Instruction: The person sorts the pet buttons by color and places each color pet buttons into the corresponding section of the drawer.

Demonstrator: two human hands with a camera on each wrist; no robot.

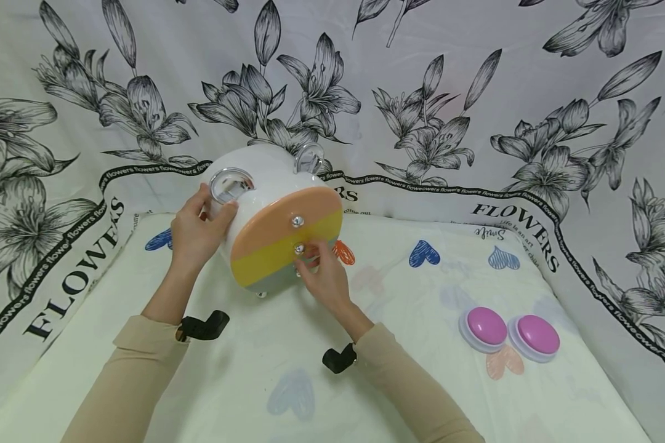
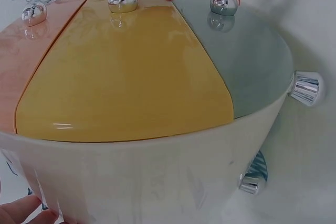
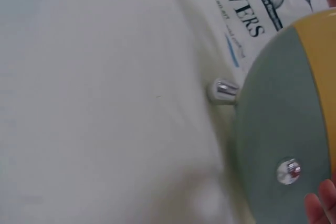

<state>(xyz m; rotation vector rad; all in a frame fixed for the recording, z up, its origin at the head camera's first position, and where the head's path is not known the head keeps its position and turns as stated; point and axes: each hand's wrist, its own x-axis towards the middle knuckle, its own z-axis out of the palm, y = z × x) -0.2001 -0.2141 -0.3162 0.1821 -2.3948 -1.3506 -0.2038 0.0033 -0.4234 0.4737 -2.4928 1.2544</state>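
while gripping tilted white drum [image 1: 266, 166] at chrome-ringed recess [image 1: 231, 184] with curled fingers of left hand [image 1: 196, 227], hold striped face [image 1: 271, 227] toward self, over pale cloth [image 1: 233, 381], left of pink-topped domes [image 1: 487, 326]; with bent fingers of right hand [image 1: 326, 277] at middle knob [image 1: 299, 248], cannot tell whether pinching or merely touching; seat grip squarely, brace with left, avoid neighbouring knob [image 2: 224, 3] on grey-green panel [image 2: 257, 61]

A pale heart-printed cloth [image 1: 227, 387] bears two round pink-topped discs [image 1: 486, 326] side by side.
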